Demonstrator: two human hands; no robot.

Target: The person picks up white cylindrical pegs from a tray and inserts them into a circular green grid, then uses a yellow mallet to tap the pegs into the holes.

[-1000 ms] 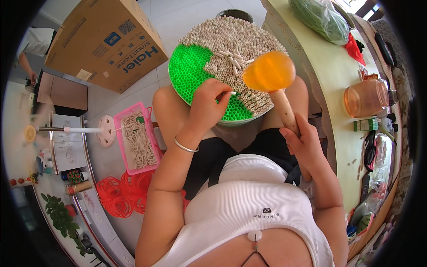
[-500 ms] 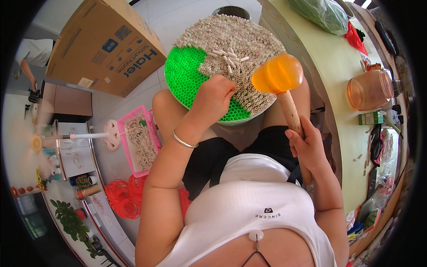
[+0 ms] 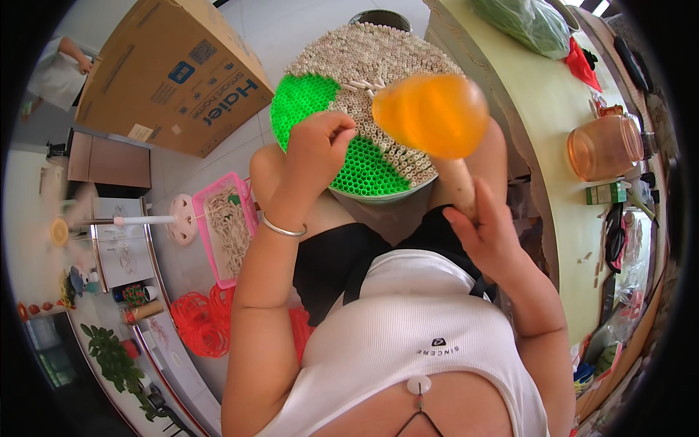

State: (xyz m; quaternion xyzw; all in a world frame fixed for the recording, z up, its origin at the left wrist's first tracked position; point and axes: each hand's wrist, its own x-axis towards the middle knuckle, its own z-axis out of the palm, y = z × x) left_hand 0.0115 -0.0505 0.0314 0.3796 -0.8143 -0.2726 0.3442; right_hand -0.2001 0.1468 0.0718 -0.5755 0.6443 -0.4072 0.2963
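A round tray between my knees has a green honeycomb of small holes (image 3: 373,172). Short beige hollow tubes (image 3: 393,51) stand packed upright over its far and right parts. A few loose tubes (image 3: 357,83) lie on top, partly hidden by the mallet. My right hand (image 3: 484,229) grips the wooden handle of a mallet (image 3: 429,116), whose translucent orange head hangs over the tray's right side, slightly blurred. Above the green holes at the tray's left, my left hand (image 3: 319,149) is closed in a pinch; anything between its fingertips is too small to make out.
A pink basket (image 3: 244,251) of loose tubes stands on the floor at my left, beside coils of red strapping (image 3: 200,324). Beyond it is a large cardboard box (image 3: 182,80). A pale green table (image 3: 535,109) with a jar (image 3: 597,148) runs along my right. Another person (image 3: 58,76) is at far left.
My left hand has moved left, uncovering more green holes. The mallet has shifted left and up toward the camera, now covering most of the loose tubes. The other person's arm has risen.
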